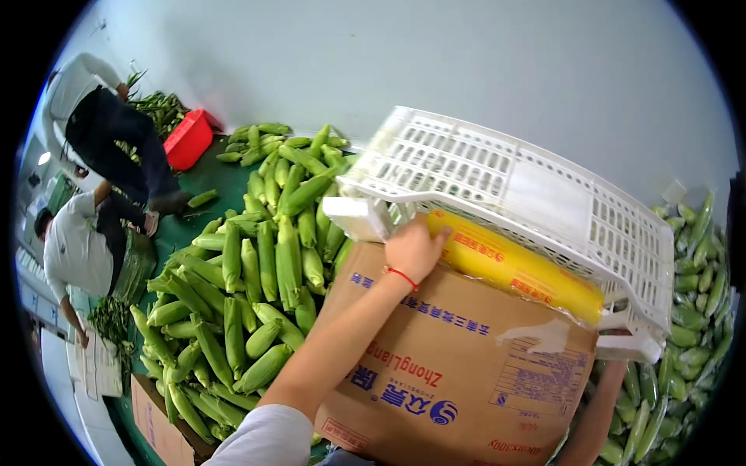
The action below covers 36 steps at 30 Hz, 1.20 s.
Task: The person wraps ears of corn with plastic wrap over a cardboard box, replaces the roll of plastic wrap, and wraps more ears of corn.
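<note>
My left hand (417,247), with a red string at its wrist, is closed at the left end of a yellow film roll (517,268) and a white block-like end piece (359,219). The roll lies along the top edge of a large brown cardboard box (458,365). Behind the roll, a white slatted plastic crate (505,175) stands tilted against the wall. My right forearm (597,415) reaches up on the right side of the box. The hand at its end is hidden behind the white end piece at the crate's lower right corner.
A big pile of green corn (256,279) covers the green floor on the left. Wrapped corn (695,311) lies at the right. A red basket (189,140), an open carton (163,423) and two other people (116,136) are farther left.
</note>
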Tool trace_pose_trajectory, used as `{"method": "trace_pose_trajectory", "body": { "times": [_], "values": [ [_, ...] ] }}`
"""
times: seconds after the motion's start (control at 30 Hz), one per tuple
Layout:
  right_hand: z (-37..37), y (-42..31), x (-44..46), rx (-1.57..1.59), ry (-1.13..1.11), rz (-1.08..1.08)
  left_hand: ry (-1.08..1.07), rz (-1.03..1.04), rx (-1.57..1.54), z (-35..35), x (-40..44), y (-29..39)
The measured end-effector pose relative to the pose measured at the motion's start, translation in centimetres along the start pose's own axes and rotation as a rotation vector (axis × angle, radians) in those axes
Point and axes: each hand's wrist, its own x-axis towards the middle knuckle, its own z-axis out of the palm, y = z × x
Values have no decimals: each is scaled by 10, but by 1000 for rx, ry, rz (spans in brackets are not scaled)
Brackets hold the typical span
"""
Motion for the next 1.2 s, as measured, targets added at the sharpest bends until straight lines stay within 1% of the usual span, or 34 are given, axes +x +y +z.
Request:
{"method": "trace_pose_trajectory", "body": {
  "times": [0.07, 0.13, 0.17, 0.27, 0.3, 0.4, 0.5, 0.7, 0.8, 0.83, 0.97, 1.07, 1.2],
  "values": [
    [-3, -2, 4, 1, -13, 12, 91, 49, -131, 3, -4, -1],
    [-7, -1, 5, -11, -13, 27, 64, 168, -106, -2, -6, 2],
    [-3, 3, 4, -16, -15, 37, -56, 146, -85, -12, -5, 7],
    [1, 13, 0, -22, -10, 56, -59, 233, -21, 2, -2, -5],
    [2, 15, -1, -22, -8, 57, -108, 177, -88, 0, -2, -4],
    [7, 19, -3, -25, -9, 66, -63, 182, -151, -2, -4, -5],
    [8, 19, -2, -30, -16, 66, -72, 159, -194, -7, -5, -3],
    [5, 19, -2, -38, -25, 75, 36, 202, -254, -2, -5, -3],
    [1, 16, -2, -40, -31, 66, 53, 225, -291, -1, -4, -4],
    [0, 17, -1, -40, -34, 67, 49, 223, -293, -1, -4, -3],
    [-5, 18, -3, -33, -34, 74, -12, 204, -145, -1, -5, -4],
    [-1, 23, 1, -28, -45, 76, -13, 199, -200, 0, -4, -5],
    [6, 33, 4, -33, -55, 78, -30, 220, -191, 4, -2, -5]
  ]
}}
